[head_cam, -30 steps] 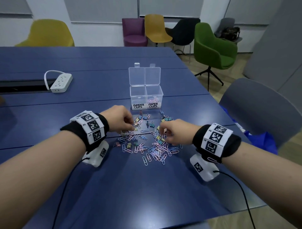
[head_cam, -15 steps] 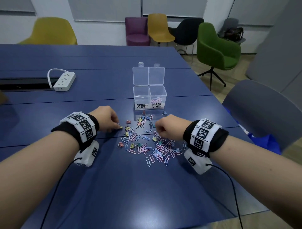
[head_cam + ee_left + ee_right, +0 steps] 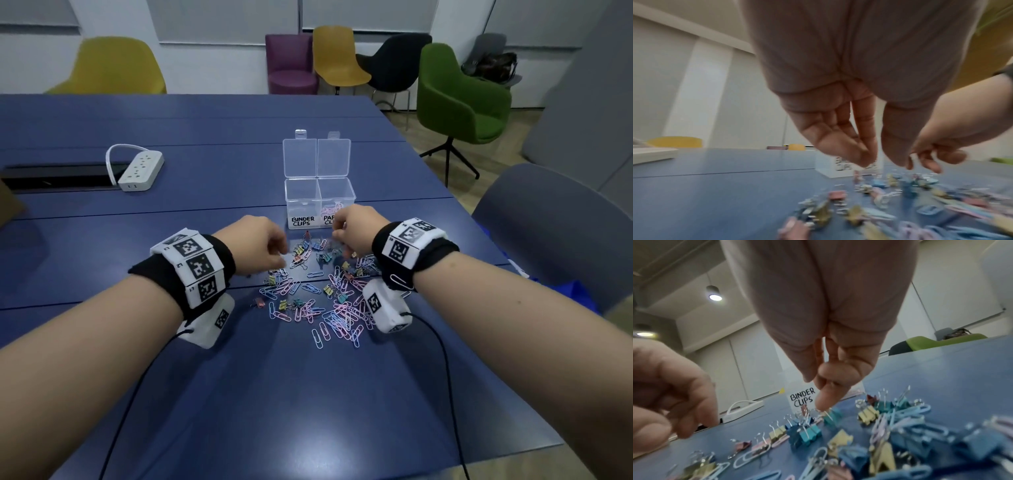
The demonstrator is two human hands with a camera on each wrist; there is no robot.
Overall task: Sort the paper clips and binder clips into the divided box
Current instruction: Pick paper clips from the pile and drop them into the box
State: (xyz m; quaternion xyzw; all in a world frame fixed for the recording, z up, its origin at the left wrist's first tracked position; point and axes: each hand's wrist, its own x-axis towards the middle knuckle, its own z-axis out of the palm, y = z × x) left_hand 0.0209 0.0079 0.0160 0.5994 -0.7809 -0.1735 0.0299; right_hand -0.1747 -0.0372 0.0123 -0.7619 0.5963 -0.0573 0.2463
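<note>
Pastel paper clips and small binder clips are lying mixed in a loose heap on the blue table, just near of the clear divided box, which is standing open with its lids tipped back. Its left compartment, labelled BINDER CLIPS, is looking empty, while a few pink paper clips are showing in the right one.

Both hands are hovering over the far edge of the heap. The left hand is hanging with its fingers pointing down and drawn together; the wrist view is blurred, and I cannot tell whether anything is pinched there. The right hand is sitting close to the box front, fingers curled, one fingertip touching the wire handles of a teal binder clip; whether it is actually gripping is unclear too.

Most of the sorting is looking undone. The risk lies in the tangle: wire handles and paper clip loops are overlapping, so lifting one piece is likely to drag a neighbour along and drop it in the wrong compartment. A paper clip is also clinging to the right wristband and could fall anywhere
</note>
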